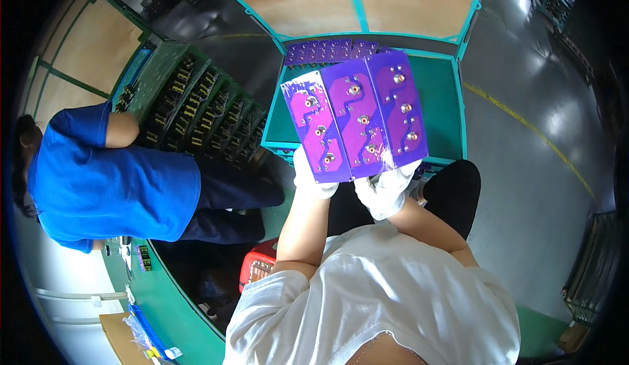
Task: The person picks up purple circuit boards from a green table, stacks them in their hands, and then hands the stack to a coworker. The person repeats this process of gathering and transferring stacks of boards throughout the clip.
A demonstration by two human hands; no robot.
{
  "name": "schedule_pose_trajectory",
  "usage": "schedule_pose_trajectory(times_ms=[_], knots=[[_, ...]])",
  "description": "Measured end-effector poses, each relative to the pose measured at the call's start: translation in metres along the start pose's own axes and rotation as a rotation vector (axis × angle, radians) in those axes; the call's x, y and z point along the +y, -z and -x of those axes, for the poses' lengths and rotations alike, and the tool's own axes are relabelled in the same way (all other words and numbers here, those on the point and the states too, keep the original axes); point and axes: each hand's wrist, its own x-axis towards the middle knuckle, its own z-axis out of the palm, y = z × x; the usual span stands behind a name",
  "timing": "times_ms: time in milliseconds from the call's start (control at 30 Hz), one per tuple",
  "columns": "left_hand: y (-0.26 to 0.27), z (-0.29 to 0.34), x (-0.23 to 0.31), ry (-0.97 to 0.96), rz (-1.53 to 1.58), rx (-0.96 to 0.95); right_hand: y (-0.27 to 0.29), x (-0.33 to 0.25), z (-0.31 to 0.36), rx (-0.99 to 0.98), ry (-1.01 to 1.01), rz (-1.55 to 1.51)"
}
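Both of my hands wear white gloves. Between them I hold up three purple circuit boards [362, 100], side by side and slightly fanned, with round metal parts in rows on their faces. My left hand [308, 174] is closed on the lower edge of the leftmost board. My right hand [385, 191] grips the lower edge of the middle and right boards. The fingers behind the boards are hidden. Beyond them is a green-lined crate with a teal frame [444, 103], where a row of similar purple boards [321, 51] stands along the far side.
At the left a person in a blue shirt [118, 175] stands beside a green rack [196, 103] holding many dark parts. A green workbench [170, 319] curves along the lower left. Near my left elbow sits a red container [257, 260]. A yellow line [524, 126] crosses the grey floor.
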Motion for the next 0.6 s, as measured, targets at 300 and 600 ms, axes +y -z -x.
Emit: schedule_pose_trajectory(times_ms=[300,600], knots=[[0.024,0.0,-0.001,-0.031,-0.761,-0.018,-0.008,0.0,0.006,-0.112,0.007,0.073],[0.041,-0.004,-0.015,0.019,-0.134,0.009,-0.012,-0.008,-0.005,-0.151,0.04,0.002]])
